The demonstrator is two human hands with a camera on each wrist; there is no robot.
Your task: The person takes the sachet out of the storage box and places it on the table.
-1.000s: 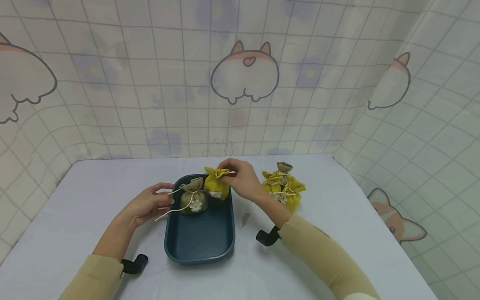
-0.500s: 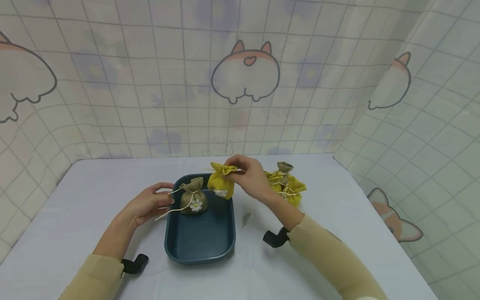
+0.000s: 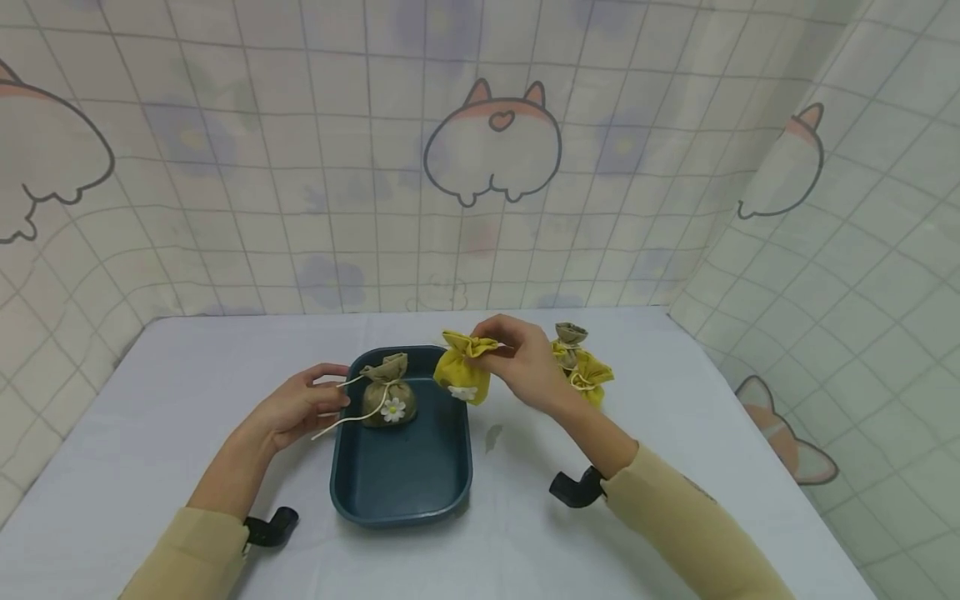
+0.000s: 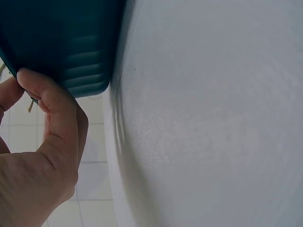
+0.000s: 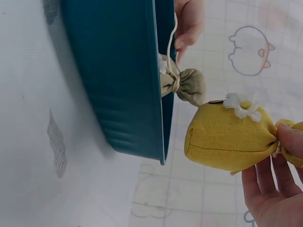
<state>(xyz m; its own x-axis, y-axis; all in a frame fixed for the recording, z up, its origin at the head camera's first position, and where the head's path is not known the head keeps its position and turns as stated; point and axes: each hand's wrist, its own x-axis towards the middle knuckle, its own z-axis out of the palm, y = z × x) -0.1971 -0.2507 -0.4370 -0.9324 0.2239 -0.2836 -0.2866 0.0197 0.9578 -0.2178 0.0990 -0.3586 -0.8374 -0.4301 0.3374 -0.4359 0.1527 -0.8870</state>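
Note:
My right hand (image 3: 527,364) pinches a yellow drawstring pouch (image 3: 459,377) by its gathered neck. The pouch overlaps the tray's far right corner in the head view; in the right wrist view the yellow pouch (image 5: 227,137) hangs outside the wall, above rim height, its white flower showing. My left hand (image 3: 303,406) holds the left rim of the dark blue tray (image 3: 467,467), fingers against the outer wall in the left wrist view. Inside the tray, at the far left, sits an olive-brown pouch (image 3: 386,396) with a white daisy and a long cord trailing over the rim.
Right of the tray stands a small cluster of pouches: a yellow pouch (image 3: 591,375) in front and a brown pouch (image 3: 572,335) behind, partly hidden by my right hand. A grey mark (image 3: 492,437) shows on the white tablecloth (image 3: 510,542). A patterned curtain (image 3: 315,167) hangs behind the table.
My right hand has moved right with the yellow pouch, from over the tray's far end to its right rim. The left hand and tray stay put.

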